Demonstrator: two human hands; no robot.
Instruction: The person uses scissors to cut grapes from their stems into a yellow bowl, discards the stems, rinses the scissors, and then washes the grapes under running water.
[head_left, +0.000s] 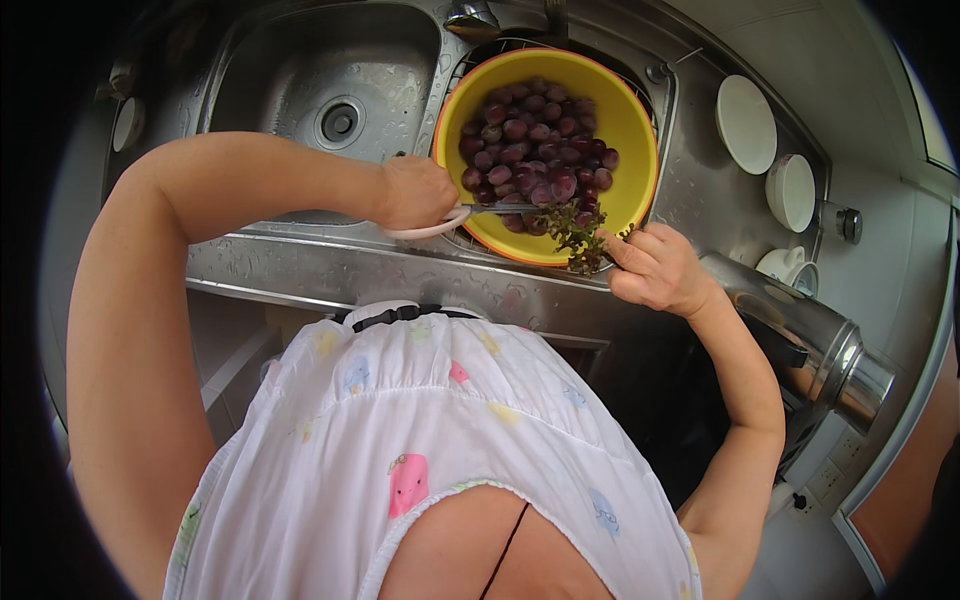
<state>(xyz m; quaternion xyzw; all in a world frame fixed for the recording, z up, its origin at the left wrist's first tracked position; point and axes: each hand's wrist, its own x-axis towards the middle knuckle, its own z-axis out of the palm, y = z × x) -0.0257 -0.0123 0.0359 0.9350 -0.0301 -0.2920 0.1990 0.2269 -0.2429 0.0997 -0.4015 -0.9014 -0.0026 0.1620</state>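
Observation:
My left hand (420, 192) grips a pair of scissors (459, 217) with pale handles. Their metal blades reach over the near rim of a yellow plastic basin (634, 180) with an orange edge. Many loose-looking purple-red grapes (525, 131) are heaped inside it. Pinched in my right hand (660, 270) is a green, branching grape stem (581, 234), largely bare, hanging over the basin's near right side. A few grapes sit against the stem and the blade tips; whether they are attached to it, I cannot tell.
The basin rests on a wire rack in the right sink bowl. Left of it is a steel sink bowl (262, 105) with a drain (341, 121). A faucet (472, 21) stands behind. White bowls (746, 124), a cup (781, 261) and a steel vacuum flask (795, 322) stand at right.

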